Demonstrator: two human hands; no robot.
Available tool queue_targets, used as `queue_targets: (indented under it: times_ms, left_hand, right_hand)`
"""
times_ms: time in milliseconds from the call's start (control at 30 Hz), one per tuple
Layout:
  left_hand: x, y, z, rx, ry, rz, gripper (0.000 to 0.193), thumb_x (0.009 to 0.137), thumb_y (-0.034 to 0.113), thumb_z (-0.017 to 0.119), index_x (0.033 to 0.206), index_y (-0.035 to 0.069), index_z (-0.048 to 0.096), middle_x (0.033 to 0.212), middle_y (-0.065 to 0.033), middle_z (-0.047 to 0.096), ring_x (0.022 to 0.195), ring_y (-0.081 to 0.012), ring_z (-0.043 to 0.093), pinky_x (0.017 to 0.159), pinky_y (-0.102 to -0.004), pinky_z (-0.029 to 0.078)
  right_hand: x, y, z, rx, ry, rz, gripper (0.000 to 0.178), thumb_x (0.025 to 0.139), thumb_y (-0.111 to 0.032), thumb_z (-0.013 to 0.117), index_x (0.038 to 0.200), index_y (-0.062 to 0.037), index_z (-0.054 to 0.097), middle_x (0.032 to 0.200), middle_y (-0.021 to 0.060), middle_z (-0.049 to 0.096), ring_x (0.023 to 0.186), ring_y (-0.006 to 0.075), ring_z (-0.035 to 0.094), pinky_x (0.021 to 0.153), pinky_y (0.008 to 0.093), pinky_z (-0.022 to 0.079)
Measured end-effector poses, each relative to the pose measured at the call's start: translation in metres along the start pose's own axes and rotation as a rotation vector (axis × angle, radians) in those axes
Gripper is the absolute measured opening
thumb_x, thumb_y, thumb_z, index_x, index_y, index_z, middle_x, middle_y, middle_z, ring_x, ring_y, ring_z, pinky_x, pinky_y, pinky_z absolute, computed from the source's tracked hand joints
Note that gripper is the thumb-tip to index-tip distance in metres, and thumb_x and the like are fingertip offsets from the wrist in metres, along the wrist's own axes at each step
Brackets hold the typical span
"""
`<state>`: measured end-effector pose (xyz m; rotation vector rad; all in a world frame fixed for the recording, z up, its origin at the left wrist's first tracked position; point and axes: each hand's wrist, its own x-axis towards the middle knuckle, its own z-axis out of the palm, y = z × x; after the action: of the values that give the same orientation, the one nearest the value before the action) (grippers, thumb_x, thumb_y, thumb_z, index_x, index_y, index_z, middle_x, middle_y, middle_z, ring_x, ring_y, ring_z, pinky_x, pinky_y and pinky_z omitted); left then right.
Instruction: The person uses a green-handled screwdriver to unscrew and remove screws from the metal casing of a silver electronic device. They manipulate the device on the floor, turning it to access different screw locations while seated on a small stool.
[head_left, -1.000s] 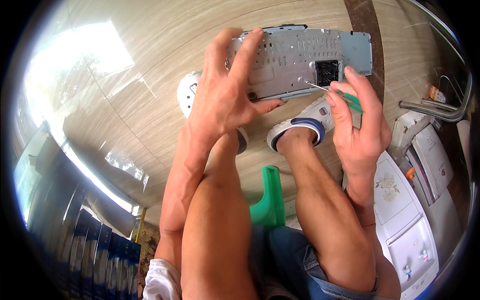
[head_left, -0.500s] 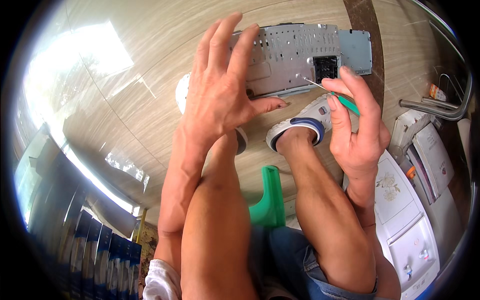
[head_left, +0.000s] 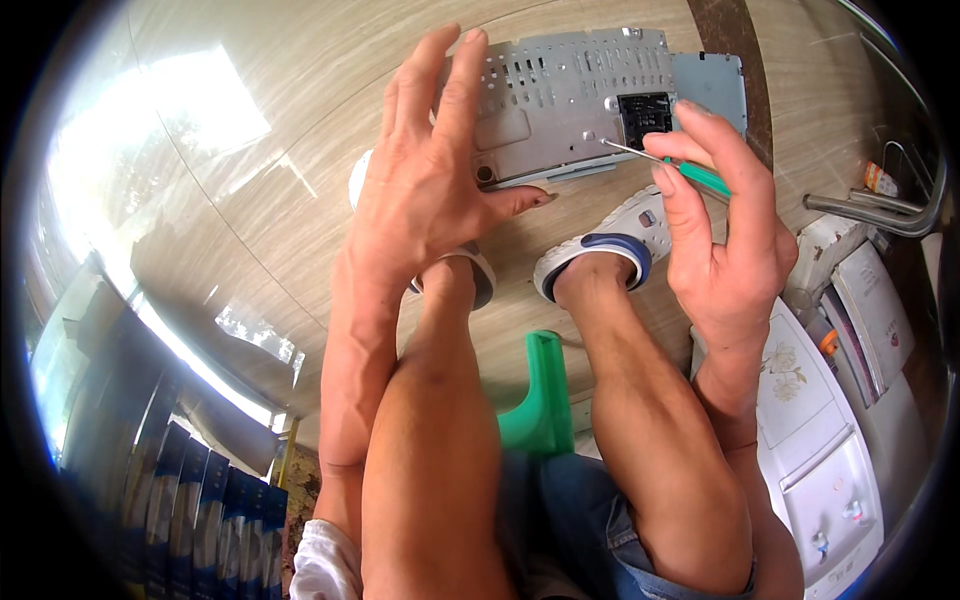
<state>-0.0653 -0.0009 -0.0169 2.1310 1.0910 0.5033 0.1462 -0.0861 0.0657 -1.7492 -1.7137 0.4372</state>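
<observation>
A silvery metal car stereo chassis, perforated along its far side, lies on the floor in front of me. It has a black connector block near its right end and a blue-grey plate beyond. My left hand spreads its fingers over the chassis's left end and hides that part; its thumb extends beside the near edge. Pinched between the thumb and fingers of my right hand is a thin screwdriver with a green handle. Its tip points left over the chassis; whether it touches is unclear.
My feet in white clogs stand close to the chassis. A green plastic piece is between my legs. At right are a white panel, boxes and a metal tube frame. Blue-and-clear packages line the lower left.
The chassis has shifted slightly away from me and to the left. My left hand has moved a little left, while my right hand has drifted slightly right and turned the screwdriver flatter.
</observation>
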Motion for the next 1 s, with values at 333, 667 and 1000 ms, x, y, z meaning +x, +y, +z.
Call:
queue_targets:
  times_ms: [333, 667, 1000]
  left_hand:
    - [-0.005, -0.017, 0.002, -0.121, 0.054, -0.014, 0.145, 0.046, 0.042, 0.105, 0.164, 0.005, 0.029, 0.158, -0.026, 0.037, 0.14, -0.0455, 0.047, 0.113, -0.0501, 0.047]
    - [0.001, -0.013, 0.006, -0.12, 0.09, -0.001, 0.129, 0.05, 0.027, 0.104, 0.158, 0.007, 0.038, 0.151, -0.0219, 0.044, 0.133, -0.0421, 0.054, 0.108, -0.0486, 0.052]
    - [0.002, -0.013, 0.003, -0.088, 0.104, 0.014, 0.114, 0.051, 0.019, 0.101, 0.151, 0.009, 0.046, 0.143, -0.0175, 0.051, 0.127, -0.0389, 0.058, 0.104, -0.046, 0.055]
  right_hand:
    - [0.002, -0.002, 0.0, -0.037, -0.04, 0.064, 0.034, 0.098, 0.0, 0.071, 0.132, -0.001, 0.063, 0.105, 0.0109, 0.079, 0.096, 0.0187, 0.076, 0.083, 0.03, 0.059]
    - [0.006, -0.001, -0.001, -0.037, -0.052, 0.126, 0.033, 0.101, -0.001, 0.069, 0.132, -0.0018, 0.062, 0.106, 0.0106, 0.078, 0.094, 0.0148, 0.074, 0.083, 0.0278, 0.06]
    - [0.007, -0.001, -0.001, -0.056, -0.065, 0.085, 0.032, 0.1, -0.001, 0.069, 0.132, -0.0016, 0.062, 0.107, 0.0094, 0.078, 0.096, 0.0149, 0.074, 0.083, 0.0277, 0.06]
